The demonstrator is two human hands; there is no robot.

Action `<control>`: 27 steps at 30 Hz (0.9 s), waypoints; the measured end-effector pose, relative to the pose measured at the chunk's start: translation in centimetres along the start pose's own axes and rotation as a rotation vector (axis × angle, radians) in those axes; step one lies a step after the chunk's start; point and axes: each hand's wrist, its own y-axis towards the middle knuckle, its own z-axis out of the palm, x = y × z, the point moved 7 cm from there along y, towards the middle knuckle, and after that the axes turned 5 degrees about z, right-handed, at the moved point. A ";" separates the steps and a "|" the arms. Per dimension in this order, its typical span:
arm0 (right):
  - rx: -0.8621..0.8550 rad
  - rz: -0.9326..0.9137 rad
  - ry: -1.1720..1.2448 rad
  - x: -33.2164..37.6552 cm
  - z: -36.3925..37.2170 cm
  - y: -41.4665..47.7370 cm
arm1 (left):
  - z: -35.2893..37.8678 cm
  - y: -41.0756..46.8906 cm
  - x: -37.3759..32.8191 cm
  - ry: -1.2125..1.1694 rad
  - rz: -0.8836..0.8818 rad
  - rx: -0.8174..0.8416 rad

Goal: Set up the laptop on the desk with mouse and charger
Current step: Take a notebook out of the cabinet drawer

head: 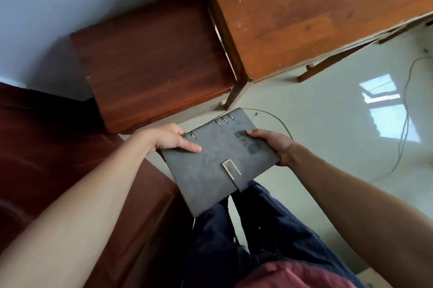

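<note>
I hold a dark grey ring-bound notebook [218, 161] with a strap clasp in the air above my legs. My left hand [173, 137] grips its ringed spine edge, thumb lying across the cover. My right hand [274, 144] grips the opposite corner, thumb over the printed logo. The wooden desk [304, 13] stands ahead at the upper right with a bare top. No laptop, mouse or charger brick is in view.
A low dark wooden cabinet [152, 60] stands left of the desk against the pale wall. Reddish-brown furniture [58, 147] fills the left side. A thin cable [406, 105] runs across the glossy tiled floor on the right; another cable [274, 115] passes behind the notebook.
</note>
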 end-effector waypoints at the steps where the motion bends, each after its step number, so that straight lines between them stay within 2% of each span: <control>1: 0.002 -0.003 0.009 -0.2 0.1 -0.4 | 0.5 -0.5 -0.4 0.023 0.000 0.024; 4: -0.046 -0.090 0.123 0.2 -1.2 -3.2 | 1.7 -2.1 -3.4 0.032 0.058 0.023; 7: -0.226 -0.214 0.266 1.0 -4.3 -5.9 | 2.3 -3.2 -6.9 0.046 0.144 -0.024; 9: -0.444 -0.308 0.326 1.5 -7.6 -8.8 | 2.9 -4.0 -10.8 0.093 0.229 -0.019; 12: -0.808 -0.419 0.252 2.6 -12.7 -13.0 | 3.8 -4.5 -15.9 0.134 0.325 -0.028; 14: -0.935 -0.461 0.248 3.0 -16.1 -15.9 | 4.7 -4.7 -19.9 0.137 0.382 -0.046; 19: -0.956 -0.534 0.198 3.9 -22.6 -20.2 | 6.5 -4.6 -29.7 0.135 0.519 -0.169; 23: -1.018 -0.582 0.276 3.6 -29.2 -24.4 | 10.9 -3.0 -39.0 0.173 0.614 -0.228; 27: -0.912 -0.635 0.371 4.1 -36.1 -27.0 | 17.2 -0.8 -47.3 0.233 0.713 -0.230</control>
